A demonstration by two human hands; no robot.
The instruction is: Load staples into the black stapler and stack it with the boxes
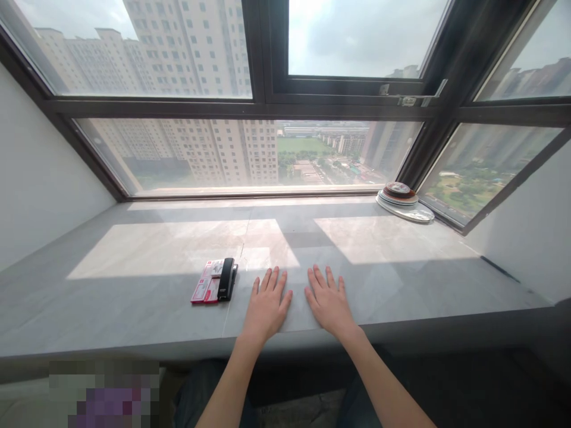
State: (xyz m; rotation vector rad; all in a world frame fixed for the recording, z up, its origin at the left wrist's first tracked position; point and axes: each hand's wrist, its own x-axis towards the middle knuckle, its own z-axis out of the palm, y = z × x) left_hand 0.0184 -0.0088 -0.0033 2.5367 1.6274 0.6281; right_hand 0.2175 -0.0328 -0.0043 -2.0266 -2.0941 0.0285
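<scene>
My left hand [266,306] lies flat on the grey stone sill [147,315], palm down with its fingers spread. Beside it, also palm down, my right hand [329,301] rests on the same surface, fingers apart. Neither hand holds anything. To the left of my left hand, not touching it, is a black stapler [225,279]. It lies against the right part of some red and white packets [207,284].
A stack of plates [404,202] stands in the back right corner by the window. Dark window frames [250,109] border the sill's far edge, with white walls [40,160] at both sides. The sill's front edge runs just below my hands.
</scene>
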